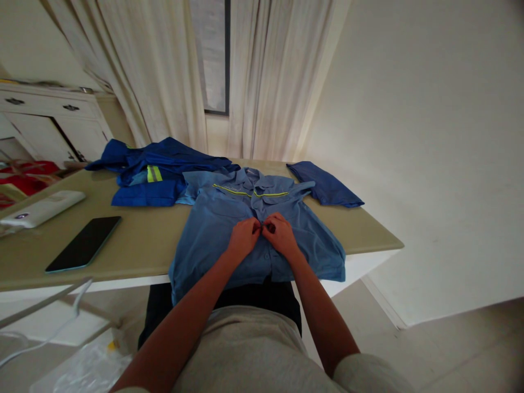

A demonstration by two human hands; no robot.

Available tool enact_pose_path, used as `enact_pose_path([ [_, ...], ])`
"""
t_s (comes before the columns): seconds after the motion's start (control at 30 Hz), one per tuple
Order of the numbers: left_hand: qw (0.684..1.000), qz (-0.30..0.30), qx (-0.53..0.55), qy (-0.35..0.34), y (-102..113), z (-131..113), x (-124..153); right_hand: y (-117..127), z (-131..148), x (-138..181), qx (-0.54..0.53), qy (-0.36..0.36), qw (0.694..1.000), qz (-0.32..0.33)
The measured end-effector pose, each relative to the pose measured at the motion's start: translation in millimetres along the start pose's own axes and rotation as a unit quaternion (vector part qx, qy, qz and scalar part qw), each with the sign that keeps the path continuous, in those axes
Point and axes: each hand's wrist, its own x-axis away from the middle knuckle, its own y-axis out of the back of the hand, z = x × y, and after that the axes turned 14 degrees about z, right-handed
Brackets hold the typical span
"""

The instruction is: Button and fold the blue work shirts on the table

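A blue short-sleeved work shirt (pixel 213 229) with a thin yellow stripe across its chest lies spread face up, its collar away from me and its hem hanging over the table's near edge. My left hand (pixel 244 236) and my right hand (pixel 280 233) meet at the middle of its front opening. Both are closed, fingers pinching the shirt's front edges close together. Any button between the fingertips is too small and hidden to make out. Below the hands, the lower front placket shows.
Darker blue clothes (pixel 164 158) with a reflective band are heaped at the back left of the table (pixel 139 245). Folded dark blue trousers or cloth (pixel 325 184) lie at the back right. A black-screened tablet (pixel 84 244) and a white device (pixel 45 208) rest on the left.
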Motion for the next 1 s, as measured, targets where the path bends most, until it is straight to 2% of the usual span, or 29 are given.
enact_pose_path([
  [0.17,1.0,-0.018,-0.003,0.013,-0.2,-1.4,1.4,1.4,1.2,0.5,-0.003,0.0,1.0,0.004],
  [0.33,1.0,-0.021,-0.003,0.013,1.3,-3.1,2.7,7.4,1.1,-0.6,-0.056,0.043,0.998,0.007],
  [0.5,1.0,-0.015,-0.01,0.002,2.5,-5.5,2.7,5.6,-4.2,-4.0,-0.065,0.012,0.998,0.004],
  [0.7,1.0,-0.005,-0.007,0.007,3.2,-6.4,2.5,4.1,-5.7,-3.7,-0.057,0.016,0.998,0.01],
  [0.83,0.999,-0.017,0.028,0.028,3.2,-4.1,3.0,5.1,-6.6,-4.3,-0.089,0.017,0.995,0.03],
  [1.0,0.997,-0.033,0.071,0.017,3.5,-3.4,4.0,5.2,-7.1,-5.7,-0.086,0.014,0.996,0.034],
])
